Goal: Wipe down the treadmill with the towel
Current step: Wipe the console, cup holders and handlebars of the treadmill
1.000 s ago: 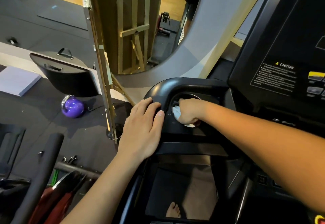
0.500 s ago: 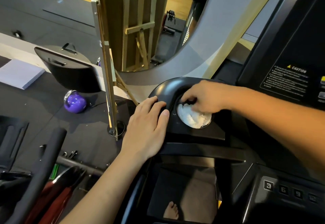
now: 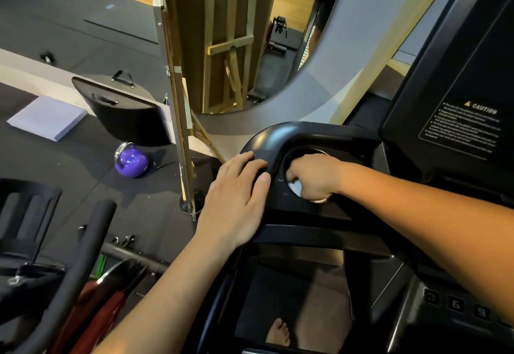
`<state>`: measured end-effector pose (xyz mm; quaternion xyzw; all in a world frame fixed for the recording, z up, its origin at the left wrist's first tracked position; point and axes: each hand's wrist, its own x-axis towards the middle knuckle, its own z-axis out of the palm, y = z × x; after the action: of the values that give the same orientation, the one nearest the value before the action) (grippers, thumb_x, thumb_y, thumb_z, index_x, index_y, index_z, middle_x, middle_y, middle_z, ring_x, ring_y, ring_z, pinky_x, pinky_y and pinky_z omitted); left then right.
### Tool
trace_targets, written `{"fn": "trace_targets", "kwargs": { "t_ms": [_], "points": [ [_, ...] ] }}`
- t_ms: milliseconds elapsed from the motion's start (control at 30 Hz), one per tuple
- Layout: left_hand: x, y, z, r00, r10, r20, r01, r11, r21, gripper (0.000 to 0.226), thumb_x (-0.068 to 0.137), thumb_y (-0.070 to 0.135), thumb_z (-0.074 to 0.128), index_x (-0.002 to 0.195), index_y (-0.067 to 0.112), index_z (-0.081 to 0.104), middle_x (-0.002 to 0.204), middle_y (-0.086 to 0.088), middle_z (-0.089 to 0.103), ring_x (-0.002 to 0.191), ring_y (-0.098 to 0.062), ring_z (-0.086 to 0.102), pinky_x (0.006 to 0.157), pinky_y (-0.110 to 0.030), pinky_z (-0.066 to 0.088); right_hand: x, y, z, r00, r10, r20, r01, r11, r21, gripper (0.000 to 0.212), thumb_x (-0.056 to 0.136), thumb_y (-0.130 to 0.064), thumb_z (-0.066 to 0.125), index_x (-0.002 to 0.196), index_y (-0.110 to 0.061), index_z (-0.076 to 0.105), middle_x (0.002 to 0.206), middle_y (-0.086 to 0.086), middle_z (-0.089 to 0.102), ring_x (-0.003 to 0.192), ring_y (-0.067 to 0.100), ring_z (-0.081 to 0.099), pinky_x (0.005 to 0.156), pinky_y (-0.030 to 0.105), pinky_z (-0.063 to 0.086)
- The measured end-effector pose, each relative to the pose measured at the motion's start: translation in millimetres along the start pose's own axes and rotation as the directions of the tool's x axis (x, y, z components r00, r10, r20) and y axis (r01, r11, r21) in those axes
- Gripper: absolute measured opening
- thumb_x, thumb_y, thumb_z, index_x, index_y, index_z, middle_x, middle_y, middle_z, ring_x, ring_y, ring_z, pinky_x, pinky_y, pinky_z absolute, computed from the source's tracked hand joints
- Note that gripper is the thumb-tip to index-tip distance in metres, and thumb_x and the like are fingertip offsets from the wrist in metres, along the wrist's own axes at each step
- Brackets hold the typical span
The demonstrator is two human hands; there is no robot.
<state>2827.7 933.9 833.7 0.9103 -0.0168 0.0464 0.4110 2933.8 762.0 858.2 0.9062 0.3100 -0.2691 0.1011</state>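
The black treadmill console (image 3: pixel 311 136) fills the right half of the view, with a round cup holder (image 3: pixel 303 153) at its left corner. My right hand (image 3: pixel 314 177) reaches into the cup holder, fingers closed on a white towel (image 3: pixel 295 187); only a small patch of the towel shows under the hand. My left hand (image 3: pixel 236 200) lies flat on the console's rounded left edge, fingers together and holding nothing. The display panel with a CAUTION label (image 3: pixel 470 123) rises at the right.
A purple kettlebell (image 3: pixel 130 160) sits on the black floor mat at left. Behind it are a black curved pad (image 3: pixel 125 114), a white block (image 3: pixel 47 117) and a leaning framed mirror (image 3: pixel 178 103). Speed buttons (image 3: pixel 456 303) lie at lower right. A bare foot (image 3: pixel 278 331) shows on the belt.
My right hand moved from the cup holder's far rim to its near side, now covering most of the towel. The left hand stayed on the console edge.
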Motion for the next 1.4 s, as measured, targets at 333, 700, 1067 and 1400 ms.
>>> {"fn": "trace_targets", "kwargs": {
  "t_ms": [333, 700, 1067, 1400],
  "points": [
    [-0.2, 2.8, -3.5, 1.0, 0.018, -0.002, -0.018, 1.0, 0.013, 0.051, 0.096, 0.046, 0.028, 0.133, 0.026, 0.058, 0.147, 0.01, 0.044, 0.137, -0.003, 0.029, 0.111, -0.021, 0.021, -16.8, 3.1, -16.7, 0.992, -0.062, 0.112, 0.071, 0.995, -0.075, 0.034, 0.076, -0.004, 0.053, 0.098, -0.025, 0.068, 0.084, -0.004, 0.061, 0.081, 0.023, 0.056, 0.056, 0.027, 0.042],
    [2.4, 2.9, -2.2, 0.998, 0.057, -0.022, -0.057, 0.998, 0.012, 0.035, 0.106, 0.031, 0.034, 0.126, 0.018, 0.059, 0.141, 0.001, 0.05, 0.135, -0.015, 0.037, 0.107, -0.022, 0.02, -99.6, -6.7, -35.0, 0.967, -0.052, -0.251, 0.191, 0.797, 0.573, 0.028, 0.074, -0.008, 0.062, 0.09, -0.029, 0.067, 0.089, -0.009, 0.067, 0.082, 0.002, 0.061, 0.076, 0.033, 0.05],
    [-16.7, 15.0, -11.5, 0.995, 0.095, 0.043, -0.095, 0.995, 0.009, 0.042, 0.109, 0.025, 0.026, 0.134, 0.012, 0.056, 0.149, -0.009, 0.046, 0.142, -0.015, 0.031, 0.11, -0.02, 0.017, -139.0, -36.4, 23.3, 0.903, 0.225, -0.366, -0.133, 0.956, 0.261, 0.017, 0.082, -0.04, 0.043, 0.072, -0.028, 0.048, 0.08, -0.012, 0.054, 0.086, 0.017, 0.055, 0.08, 0.039, 0.039],
    [-4.7, 4.1, -12.8, 0.994, 0.109, -0.011, -0.106, 0.983, 0.153, 0.036, 0.096, 0.031, 0.034, 0.108, 0.009, 0.06, 0.108, -0.013, 0.063, 0.103, -0.03, 0.055, 0.085, -0.036, 0.037, -101.2, -113.9, 23.1, 0.795, 0.188, -0.577, -0.189, 0.98, 0.058, 0.042, 0.08, -0.046, 0.034, 0.105, -0.023, 0.058, 0.104, 0.002, 0.061, 0.098, 0.029, 0.056, 0.085, 0.047, 0.036]
  ]
}}
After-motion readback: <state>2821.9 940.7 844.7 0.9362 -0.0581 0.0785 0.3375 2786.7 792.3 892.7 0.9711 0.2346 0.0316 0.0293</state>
